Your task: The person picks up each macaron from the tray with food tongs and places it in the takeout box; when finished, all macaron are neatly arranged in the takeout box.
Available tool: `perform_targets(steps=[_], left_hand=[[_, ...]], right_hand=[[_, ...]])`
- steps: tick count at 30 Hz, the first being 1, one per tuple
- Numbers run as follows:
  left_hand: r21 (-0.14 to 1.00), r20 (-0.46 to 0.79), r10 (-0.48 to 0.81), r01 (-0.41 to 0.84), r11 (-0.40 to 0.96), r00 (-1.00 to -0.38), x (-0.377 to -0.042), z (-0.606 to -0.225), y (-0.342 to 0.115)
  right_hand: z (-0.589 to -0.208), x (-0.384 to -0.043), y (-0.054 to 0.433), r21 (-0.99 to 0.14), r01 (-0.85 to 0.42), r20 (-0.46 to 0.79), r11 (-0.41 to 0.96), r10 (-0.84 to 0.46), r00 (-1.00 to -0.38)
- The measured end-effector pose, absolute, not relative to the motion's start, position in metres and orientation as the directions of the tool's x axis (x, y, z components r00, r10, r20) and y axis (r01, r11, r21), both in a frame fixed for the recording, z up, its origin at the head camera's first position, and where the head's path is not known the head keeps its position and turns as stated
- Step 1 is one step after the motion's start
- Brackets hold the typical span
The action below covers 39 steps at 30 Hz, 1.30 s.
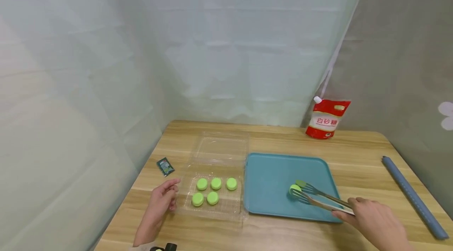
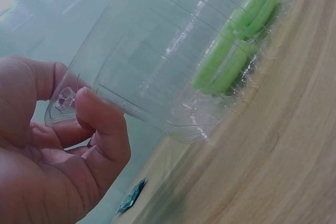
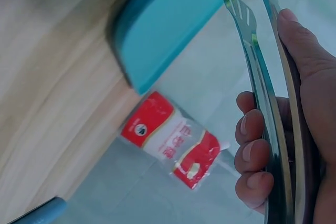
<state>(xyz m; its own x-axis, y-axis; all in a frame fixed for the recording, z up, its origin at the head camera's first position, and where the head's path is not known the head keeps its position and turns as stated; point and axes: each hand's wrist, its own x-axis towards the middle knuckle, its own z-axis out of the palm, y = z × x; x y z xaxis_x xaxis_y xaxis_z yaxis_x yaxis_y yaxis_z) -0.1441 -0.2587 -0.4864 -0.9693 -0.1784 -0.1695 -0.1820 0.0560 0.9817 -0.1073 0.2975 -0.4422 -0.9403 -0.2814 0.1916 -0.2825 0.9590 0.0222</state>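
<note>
My left hand (image 1: 161, 202) pinches the near-left edge of a clear plastic box (image 1: 226, 213) between thumb and fingers, as the left wrist view shows. Several light green macarons (image 1: 212, 198) sit in its base in two rows, and the box's clear lid (image 1: 222, 149) lies folded back behind them. A pair of metal tongs (image 1: 329, 205) is gripped in my right hand (image 1: 376, 219). Between the tongs' slotted tips is one more green macaron (image 1: 295, 189), over the right half of a teal tray (image 1: 269, 180). Whether that macaron touches the tray is unclear.
Behind the tray a red and white sugar pouch (image 1: 327, 119) stands upright. A blue-grey rod (image 1: 414, 196) lies along the table's right side. A small dark green packet (image 1: 165, 166) is left of the box. Pale curtains (image 1: 230, 58) hang around the wooden table.
</note>
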Motion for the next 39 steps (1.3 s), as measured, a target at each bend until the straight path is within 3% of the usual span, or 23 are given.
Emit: perform_targets(steps=[17, 24, 39], left_hand=[[0.979, -0.175, -0.191, -0.191, 0.067, -0.966, -0.143, -0.488, -0.260], [0.982, -0.174, -0.184, -0.185, 0.044, -0.967, -0.144, -0.488, -0.260], [0.984, -0.155, -0.179, -0.169, 0.062, -0.972, -0.142, -0.488, -0.259]], right_hand=[[-0.425, -0.118, 0.262, 0.063, -0.412, 0.396, 0.909, -0.401, -0.826], [-0.416, -0.123, 0.249, 0.076, -0.518, 0.542, 0.852, -0.472, -0.696], [-0.392, -0.127, 0.212, 0.089, -0.559, 0.487, 0.824, -0.526, -0.698]])
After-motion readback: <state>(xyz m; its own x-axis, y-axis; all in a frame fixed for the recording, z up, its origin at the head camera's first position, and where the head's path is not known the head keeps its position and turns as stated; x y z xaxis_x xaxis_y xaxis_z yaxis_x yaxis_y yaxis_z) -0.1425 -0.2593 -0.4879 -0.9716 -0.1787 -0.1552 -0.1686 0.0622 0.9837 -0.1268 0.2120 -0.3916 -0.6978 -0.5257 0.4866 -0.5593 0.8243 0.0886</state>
